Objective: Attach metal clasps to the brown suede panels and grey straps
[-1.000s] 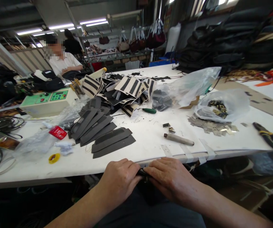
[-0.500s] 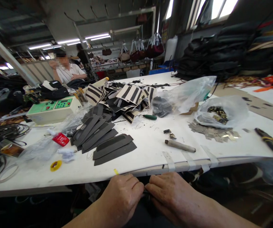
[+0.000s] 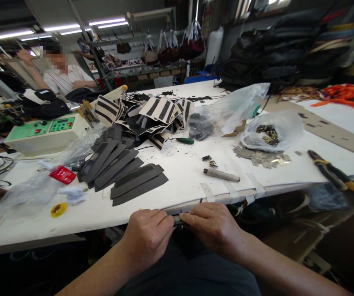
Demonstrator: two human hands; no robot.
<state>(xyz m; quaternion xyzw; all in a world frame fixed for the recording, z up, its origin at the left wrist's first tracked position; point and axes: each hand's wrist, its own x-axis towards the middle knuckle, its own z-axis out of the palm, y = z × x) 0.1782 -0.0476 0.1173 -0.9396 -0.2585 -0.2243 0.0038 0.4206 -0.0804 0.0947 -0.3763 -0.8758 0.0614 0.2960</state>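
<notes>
At the front edge of the table, my left hand (image 3: 152, 232) and my right hand (image 3: 214, 228) are close together with fingers curled. Both pinch a dark piece with a greyish edge (image 3: 177, 219), which shows only in the narrow gap between them. Most of it is hidden by the fingers, and its kind is unclear. Beyond my left hand lie two dark grey curved-edge panels (image 3: 139, 185), partly overlapping. A grey cylindrical rod (image 3: 221, 175) lies on the table beyond my right hand, near a few small metal fittings (image 3: 213, 163).
More grey panels (image 3: 112, 158) and striped pieces (image 3: 158, 111) are heaped behind. Metal plates (image 3: 263, 157) lie by a plastic bag of fittings (image 3: 275, 131). Pliers (image 3: 334, 170) rest at the right edge. A red bottle (image 3: 62, 174), yellow tape roll (image 3: 59, 209) and green-panelled machine (image 3: 47, 131) stand left. A person (image 3: 65, 78) sits beyond.
The view has tipped down and swung slightly right. My hands have come a little apart, and a greyish edge now shows between them. The things on the table have not moved.
</notes>
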